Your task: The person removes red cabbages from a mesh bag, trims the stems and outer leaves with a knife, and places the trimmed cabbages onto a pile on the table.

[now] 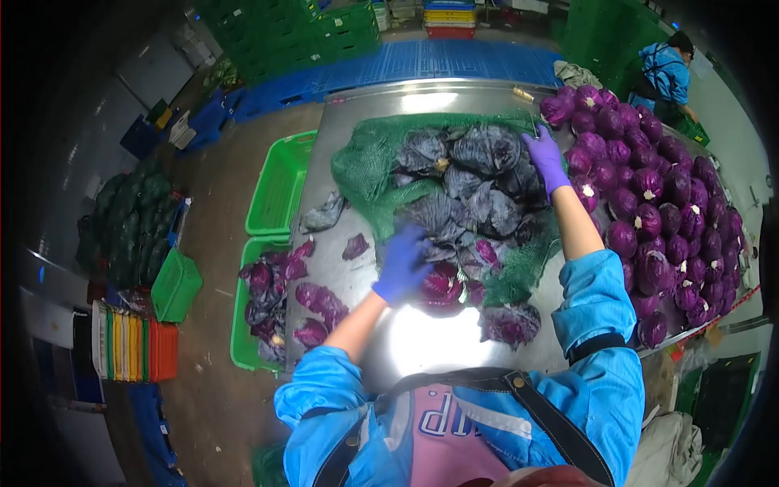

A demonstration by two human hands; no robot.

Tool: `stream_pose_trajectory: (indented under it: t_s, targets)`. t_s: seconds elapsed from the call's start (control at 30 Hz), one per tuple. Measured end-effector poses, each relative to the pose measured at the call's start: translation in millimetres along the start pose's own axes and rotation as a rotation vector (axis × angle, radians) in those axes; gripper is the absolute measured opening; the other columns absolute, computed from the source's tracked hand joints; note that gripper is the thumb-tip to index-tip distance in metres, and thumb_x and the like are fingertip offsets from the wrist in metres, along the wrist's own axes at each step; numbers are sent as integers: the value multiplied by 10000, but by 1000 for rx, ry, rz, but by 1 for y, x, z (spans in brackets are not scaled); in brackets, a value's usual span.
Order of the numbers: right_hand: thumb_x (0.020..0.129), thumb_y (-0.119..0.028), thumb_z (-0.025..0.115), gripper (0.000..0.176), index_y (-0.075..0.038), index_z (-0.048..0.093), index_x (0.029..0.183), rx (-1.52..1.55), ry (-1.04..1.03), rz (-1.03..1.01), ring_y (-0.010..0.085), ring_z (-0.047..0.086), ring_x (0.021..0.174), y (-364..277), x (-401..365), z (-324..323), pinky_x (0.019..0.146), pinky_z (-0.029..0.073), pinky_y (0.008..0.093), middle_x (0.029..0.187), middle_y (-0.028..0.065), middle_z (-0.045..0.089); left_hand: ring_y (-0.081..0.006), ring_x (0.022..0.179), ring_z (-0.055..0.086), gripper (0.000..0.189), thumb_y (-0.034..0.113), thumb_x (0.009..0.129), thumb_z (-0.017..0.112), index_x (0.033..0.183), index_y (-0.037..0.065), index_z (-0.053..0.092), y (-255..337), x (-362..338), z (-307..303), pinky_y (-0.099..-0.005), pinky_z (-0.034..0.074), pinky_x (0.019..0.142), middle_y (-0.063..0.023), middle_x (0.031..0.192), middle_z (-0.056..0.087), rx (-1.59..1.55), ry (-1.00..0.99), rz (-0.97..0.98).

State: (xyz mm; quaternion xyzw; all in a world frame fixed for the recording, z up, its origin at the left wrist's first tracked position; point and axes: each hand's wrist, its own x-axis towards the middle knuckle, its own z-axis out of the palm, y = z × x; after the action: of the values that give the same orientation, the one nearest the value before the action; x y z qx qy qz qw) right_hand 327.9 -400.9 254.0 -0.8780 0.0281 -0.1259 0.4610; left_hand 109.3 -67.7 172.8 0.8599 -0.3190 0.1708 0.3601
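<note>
Steel table [345, 126], wet-looking floor, green crates [280, 185], blue pallets [414, 61]

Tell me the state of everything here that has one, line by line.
Left hand: gloved, blurred
Right hand: gloved, grip unclear
Green net: opened, crumpled
Dark cabbages: heaped on net
Purple cabbages: piled together
Loose leaves: scattered
Nearer crate: upright, holding leaves
Farther crate: upright, uncovered
</note>
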Motion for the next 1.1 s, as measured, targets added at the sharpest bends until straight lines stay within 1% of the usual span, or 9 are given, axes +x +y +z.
stream_pose_trajectory:
  t_s: [0.3, 0.4, 0.5, 0.7, 0.83, 0.9, 0.97, 1.0, 1.1]
  targets:
    - [726, -574, 613, 894, -18, 314, 1360, -403, 80, -181, 398, 581, 1002, -21, 30, 38, 846, 463, 451, 1099, 265, 585, -395, 1236, 380, 459, 267, 771, 661, 1173, 82, 539, 26, -19, 56, -494, 272, 1049, -189, 1312, 440, -116, -76, -103]
    - [641, -690, 634, 1142, 17, 178, 1414, -318, -155, 62, 407, 499, 1149, -29, 39, 25, 960, 400, 417, 1223, 302, 506, -408, 1284, 328, 450, 280, 772, 655, 1171, 104, 544, 16, -21, 61, -502, 289, 1040, -161, 1329, 433, -129, -92, -110]
    - [634, -694, 635, 1155, 16, 167, 1416, -297, -139, 73, 404, 516, 1129, -28, 36, 31, 948, 410, 416, 1215, 309, 508, -412, 1289, 319, 462, 265, 775, 647, 1193, 103, 535, 16, -15, 54, -498, 282, 1045, -173, 1333, 425, -161, -77, -144]
    - [642, -471, 754, 948, 42, 345, 1327, -198, 22, -292, 396, 576, 1004, -23, -36, 33, 840, 473, 413, 1107, 263, 577, -379, 1256, 376, 469, 225, 757, 682, 1189, 93, 556, 22, 14, 47, -448, 277, 1057, -185, 1314, 448, -232, 27, -208]
    - [678, -438, 732, 798, 8, 438, 1271, -239, 166, -536, 399, 600, 887, -18, -91, 37, 782, 491, 428, 1033, 253, 591, -340, 1335, 265, 746, 214, 770, 683, 1370, -12, 302, -8, 84, 41, -408, 227, 1095, -213, 1418, 292, -203, 225, -204]
    - [676, -400, 757, 765, 7, 458, 1250, -241, 180, -505, 331, 628, 876, -16, -83, 38, 771, 497, 403, 1023, 212, 612, -321, 1348, 244, 848, 272, 778, 699, 1398, -45, 214, -34, 130, 47, -386, 207, 1104, -221, 1443, 254, -213, 291, -273]
    - [674, -324, 788, 728, 9, 469, 1237, 306, -37, -48, 220, 635, 842, -19, -63, 32, 742, 501, 357, 1007, 163, 631, -319, 1344, 256, 858, 307, 783, 698, 1399, -43, 214, -70, 169, 65, -379, 210, 1102, -226, 1439, 263, -277, 272, -326]
    - [684, -252, 803, 815, 15, 378, 1326, 247, 42, -34, 150, 602, 870, -12, -49, 35, 737, 491, 315, 1047, 143, 618, -317, 1339, 267, 869, 341, 787, 697, 1401, -42, 214, -76, 184, 65, -372, 214, 1101, -232, 1436, 272, -343, 251, -387]
    - [703, -235, 795, 928, 19, 240, 1402, 447, 20, 166, 173, 582, 967, -9, -43, 44, 796, 480, 293, 1143, 174, 576, -307, 1328, 297, 866, 380, 806, 673, 1401, -49, 212, -76, 195, 68, -363, 223, 1097, -236, 1425, 301, -489, 127, -524]
